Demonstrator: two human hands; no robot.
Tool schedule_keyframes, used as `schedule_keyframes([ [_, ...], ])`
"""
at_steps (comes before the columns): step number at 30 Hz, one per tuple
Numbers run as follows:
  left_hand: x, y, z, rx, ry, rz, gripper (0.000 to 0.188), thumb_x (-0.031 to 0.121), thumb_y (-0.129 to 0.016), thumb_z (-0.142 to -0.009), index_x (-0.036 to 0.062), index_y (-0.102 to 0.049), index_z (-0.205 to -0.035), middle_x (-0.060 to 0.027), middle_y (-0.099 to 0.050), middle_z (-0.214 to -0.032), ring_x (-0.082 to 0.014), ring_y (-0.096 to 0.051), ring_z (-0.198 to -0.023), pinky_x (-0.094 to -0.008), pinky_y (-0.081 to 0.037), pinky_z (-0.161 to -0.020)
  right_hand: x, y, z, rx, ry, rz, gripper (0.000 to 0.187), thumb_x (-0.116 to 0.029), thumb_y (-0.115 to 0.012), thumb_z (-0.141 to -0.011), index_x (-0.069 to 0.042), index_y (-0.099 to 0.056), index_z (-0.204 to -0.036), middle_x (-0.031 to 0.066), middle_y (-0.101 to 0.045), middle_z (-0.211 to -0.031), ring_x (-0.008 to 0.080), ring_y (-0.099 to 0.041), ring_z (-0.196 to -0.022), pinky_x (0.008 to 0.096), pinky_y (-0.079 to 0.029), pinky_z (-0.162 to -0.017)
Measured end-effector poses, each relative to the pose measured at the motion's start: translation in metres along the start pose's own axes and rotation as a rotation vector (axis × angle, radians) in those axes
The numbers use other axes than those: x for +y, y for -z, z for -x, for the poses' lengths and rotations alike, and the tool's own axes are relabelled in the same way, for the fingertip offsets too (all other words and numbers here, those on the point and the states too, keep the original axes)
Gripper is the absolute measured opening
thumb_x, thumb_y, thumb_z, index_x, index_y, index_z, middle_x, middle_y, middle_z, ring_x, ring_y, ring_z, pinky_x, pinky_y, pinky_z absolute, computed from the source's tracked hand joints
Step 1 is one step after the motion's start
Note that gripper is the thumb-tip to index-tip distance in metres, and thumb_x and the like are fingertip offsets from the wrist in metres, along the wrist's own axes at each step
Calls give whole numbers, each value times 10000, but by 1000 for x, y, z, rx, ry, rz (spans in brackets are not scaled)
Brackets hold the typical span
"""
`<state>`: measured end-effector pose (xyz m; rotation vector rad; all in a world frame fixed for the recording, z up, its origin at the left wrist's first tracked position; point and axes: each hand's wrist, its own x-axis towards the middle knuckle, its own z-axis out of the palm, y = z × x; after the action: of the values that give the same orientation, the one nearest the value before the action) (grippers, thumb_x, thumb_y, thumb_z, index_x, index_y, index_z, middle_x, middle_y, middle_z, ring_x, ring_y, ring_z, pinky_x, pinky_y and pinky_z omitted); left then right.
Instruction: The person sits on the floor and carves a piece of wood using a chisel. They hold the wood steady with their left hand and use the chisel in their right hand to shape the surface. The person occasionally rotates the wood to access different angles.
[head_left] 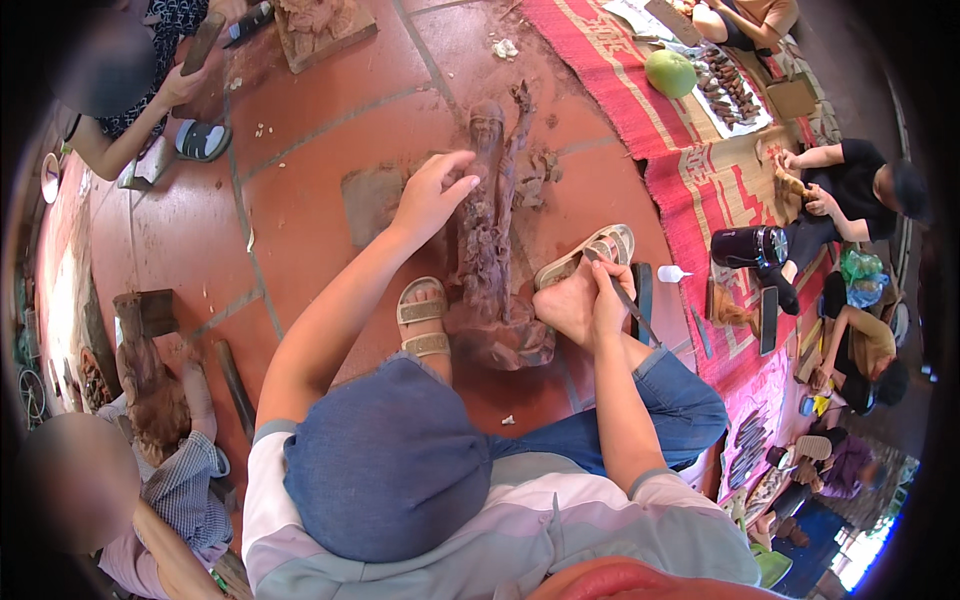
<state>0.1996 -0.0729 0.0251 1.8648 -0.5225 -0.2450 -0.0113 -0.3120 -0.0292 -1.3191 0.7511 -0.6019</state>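
Left grip [440, 195], fingers parted, grasping nothing, beside upper part of reddish-brown, carved, seemingly wooden bearded figure [486, 215]; contact unclear. Right grip [608, 290] clasps slim, dark, straight tool [638, 317] beside sandalled right foot [568, 305]. Possible hazards: weak hold letting tool slip into foot; unbraced figure shifting.

no lettering can be read

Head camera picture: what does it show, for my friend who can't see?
A brown carved figure has its base between two sandalled feet. The left hand is beside its upper part; the right hand holds a thin dark tool.
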Motion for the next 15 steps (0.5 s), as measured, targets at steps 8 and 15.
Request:
schedule_keyframes([
  [8, -24, 14, -9, 57, 124, 173, 237, 230, -610, -900, 63, -658, -1061, -31, -633, -865, -106, -572, -749, -241, -457, -670, 2, -3, -1, -16, 10, -4, 111, 2, -668, -814, -34, -570, -778, 131, -637, -1055, 158, -564, -1001, 305, -409, -960],
  [15, -49, -11, 86, 91, 642, 613, 428, 317, -547, -947, 77, -472, -1292, -59, -575, -1086, -114, -561, -856, -263, -477, -746, -4, -8, 1, -4, -7, -46, 109, 10, -663, -815, -32, -570, -777, 138, -638, -1050, 159, -565, -1003, 303, -412, -954],
])
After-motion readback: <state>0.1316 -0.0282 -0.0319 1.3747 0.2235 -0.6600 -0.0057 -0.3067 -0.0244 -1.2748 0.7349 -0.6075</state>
